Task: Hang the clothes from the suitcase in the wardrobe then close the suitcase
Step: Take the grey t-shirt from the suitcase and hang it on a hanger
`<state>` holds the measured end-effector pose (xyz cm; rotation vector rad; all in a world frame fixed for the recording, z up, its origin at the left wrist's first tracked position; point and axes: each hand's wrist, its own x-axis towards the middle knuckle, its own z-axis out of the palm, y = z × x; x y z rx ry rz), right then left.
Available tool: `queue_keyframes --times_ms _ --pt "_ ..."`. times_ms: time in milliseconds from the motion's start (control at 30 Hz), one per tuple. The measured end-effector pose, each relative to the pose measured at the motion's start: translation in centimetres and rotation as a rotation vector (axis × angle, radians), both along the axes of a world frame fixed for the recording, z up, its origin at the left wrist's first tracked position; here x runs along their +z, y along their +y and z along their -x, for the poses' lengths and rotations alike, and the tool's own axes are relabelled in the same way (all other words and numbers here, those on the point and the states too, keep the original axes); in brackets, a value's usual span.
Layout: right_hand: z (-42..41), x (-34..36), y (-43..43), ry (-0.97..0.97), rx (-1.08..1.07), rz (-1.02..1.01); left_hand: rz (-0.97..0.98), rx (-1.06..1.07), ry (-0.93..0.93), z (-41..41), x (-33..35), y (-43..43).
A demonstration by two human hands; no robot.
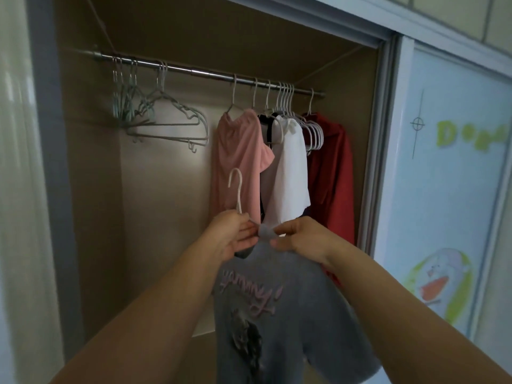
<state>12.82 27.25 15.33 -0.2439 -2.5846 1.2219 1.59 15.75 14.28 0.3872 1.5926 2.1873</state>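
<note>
In the head view, a rail [210, 73] is seen across the open wardrobe. Empty grey-green hangers [166, 117] are bunched at its left. A pink garment [238, 162], a white garment [291, 173], empty white hangers [313, 131] and a red garment [332, 173] are hung at its right, just behind the hands. A sliding door [448, 189] with drawings is seen at the right.

The grey sweatshirt [277, 314] is held below the rail with its collar up, its long axis vertical and its print towards the camera. Its white hanger [237, 189] is gripped at the neck by the left hand [232, 234], hook upward and opening left. The collar is pinched by the right hand [302, 239].
</note>
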Motion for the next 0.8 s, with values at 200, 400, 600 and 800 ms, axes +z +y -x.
queue_keyframes --times_ms 200,400,600,800 --pt "-0.8 1.0 0.0 0.053 -0.166 -0.448 -0.136 -0.001 -0.016 0.9 1.2 0.7" --pt "1.2 1.0 -0.5 0.301 -0.292 -0.395 -0.148 0.001 0.088 2.3 2.9 2.2" --pt "4.2 2.7 0.6 0.463 -0.364 -0.387 -0.127 0.051 0.232 4.6 3.5 4.6" --pt "9.4 6.7 3.0 0.505 -0.358 -0.242 -0.047 0.177 0.41 7.5 4.2 6.0"
